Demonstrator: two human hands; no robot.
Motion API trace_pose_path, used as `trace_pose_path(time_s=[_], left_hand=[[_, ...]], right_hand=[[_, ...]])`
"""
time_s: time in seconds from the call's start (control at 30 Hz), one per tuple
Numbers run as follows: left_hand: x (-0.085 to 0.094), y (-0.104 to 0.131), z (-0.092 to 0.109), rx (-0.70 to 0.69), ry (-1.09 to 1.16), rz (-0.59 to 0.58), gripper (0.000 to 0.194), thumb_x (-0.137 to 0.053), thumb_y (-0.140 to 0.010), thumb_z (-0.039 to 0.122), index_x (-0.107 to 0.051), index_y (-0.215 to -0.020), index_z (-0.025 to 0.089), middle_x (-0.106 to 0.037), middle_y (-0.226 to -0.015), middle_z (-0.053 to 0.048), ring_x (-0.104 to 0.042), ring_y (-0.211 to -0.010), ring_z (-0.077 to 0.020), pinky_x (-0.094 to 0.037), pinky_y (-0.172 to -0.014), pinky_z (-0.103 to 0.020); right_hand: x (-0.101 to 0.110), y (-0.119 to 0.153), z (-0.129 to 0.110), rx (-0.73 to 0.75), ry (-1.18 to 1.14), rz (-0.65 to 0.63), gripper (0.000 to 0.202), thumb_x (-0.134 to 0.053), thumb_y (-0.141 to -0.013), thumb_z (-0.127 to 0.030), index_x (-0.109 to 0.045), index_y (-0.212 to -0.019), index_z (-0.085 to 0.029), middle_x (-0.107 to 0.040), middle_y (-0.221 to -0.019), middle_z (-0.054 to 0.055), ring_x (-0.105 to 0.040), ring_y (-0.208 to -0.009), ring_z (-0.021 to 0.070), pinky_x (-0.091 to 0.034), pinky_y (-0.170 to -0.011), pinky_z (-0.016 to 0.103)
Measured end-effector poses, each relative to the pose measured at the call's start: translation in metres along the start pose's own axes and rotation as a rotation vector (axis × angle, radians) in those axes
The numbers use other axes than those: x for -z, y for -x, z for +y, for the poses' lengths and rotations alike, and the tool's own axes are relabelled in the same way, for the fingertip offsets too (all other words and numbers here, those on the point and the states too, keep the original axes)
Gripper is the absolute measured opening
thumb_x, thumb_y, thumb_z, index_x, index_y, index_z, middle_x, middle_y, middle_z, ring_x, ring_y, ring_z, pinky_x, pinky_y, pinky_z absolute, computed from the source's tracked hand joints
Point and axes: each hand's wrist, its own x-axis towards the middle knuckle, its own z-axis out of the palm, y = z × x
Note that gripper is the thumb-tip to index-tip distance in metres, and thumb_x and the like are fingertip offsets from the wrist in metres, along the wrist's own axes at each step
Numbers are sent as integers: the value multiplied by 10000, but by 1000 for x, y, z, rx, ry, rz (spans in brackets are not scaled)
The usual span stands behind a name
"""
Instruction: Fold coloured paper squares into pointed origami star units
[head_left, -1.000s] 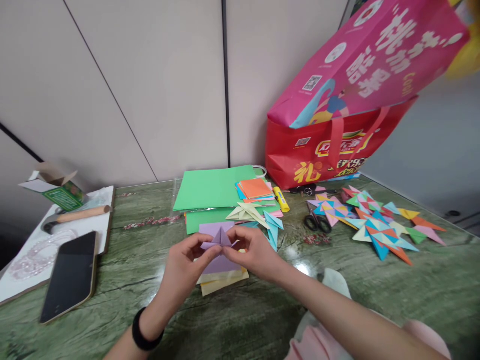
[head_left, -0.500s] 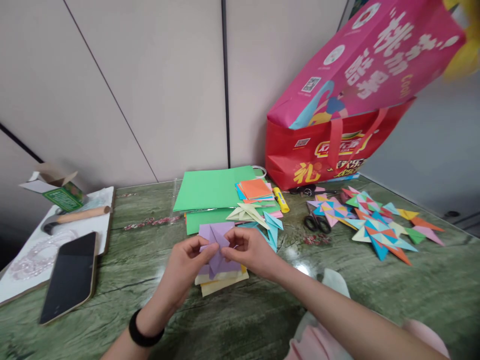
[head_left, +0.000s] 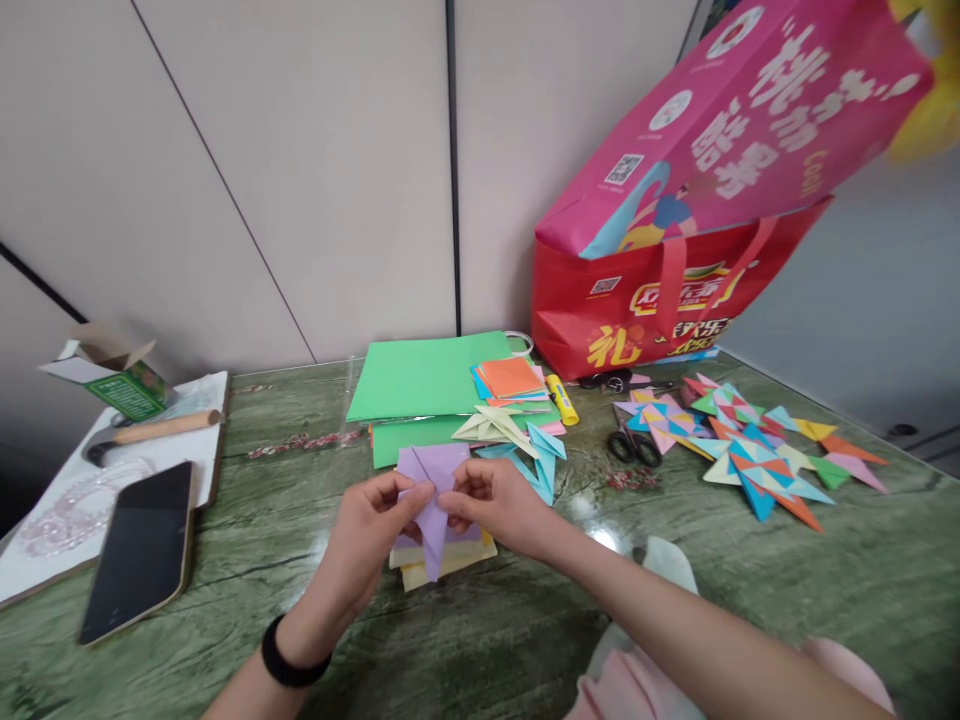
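Between both hands is a folded purple paper piece [head_left: 433,530], its narrow point hanging toward me. My left hand [head_left: 379,515] pinches its left side with thumb and index finger, and a black band circles that wrist. From the other side, my right hand [head_left: 495,500] pinches the same piece with its fingers curled. Beneath lies a stack of paper squares, with a purple sheet [head_left: 457,458] on top and cream sheets [head_left: 442,572] below. Just beyond my right hand are folded light-blue pieces [head_left: 546,460] and folded pale-green pieces [head_left: 495,425].
Green paper sheets [head_left: 420,380] lie at the back, with orange squares [head_left: 512,377] and a yellow glue stick [head_left: 562,400]. Right are scissors [head_left: 634,447], paper stars [head_left: 757,465] and a red bag [head_left: 585,310]. Left are a phone [head_left: 142,550], a wooden-handled tool [head_left: 165,428] and a box [head_left: 127,390].
The folded purple piece has turned and tilted, so its point now reaches lower toward me. Both hands keep their pinch and have shifted only slightly.
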Motion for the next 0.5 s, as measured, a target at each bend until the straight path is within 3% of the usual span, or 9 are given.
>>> trace_pose_path(time_s=[0.3,0.5], left_hand=[[1,-2,-2,-48,73,61,173,-717,-626,260,-619,-557,136,-585,-524,32,-482,-480,-74,-402,-454,-168],[0,-3,-5,-44,113,82,178,-715,-626,270,-614,-563,137,-567,-512,41,-469,-466,-69,-392,-453,-173]], right_hand=[[-7,5,2,-133,-63,-152,452,-693,-552,-542,-478,-592,-147,-597,-543,-20,-583,-480,94,-494,-529,241],[-12,6,11,-70,-2,-82,401,-677,-613,-483,-431,-601,-166,-580,-498,-33,-562,-429,92,-428,-430,193]])
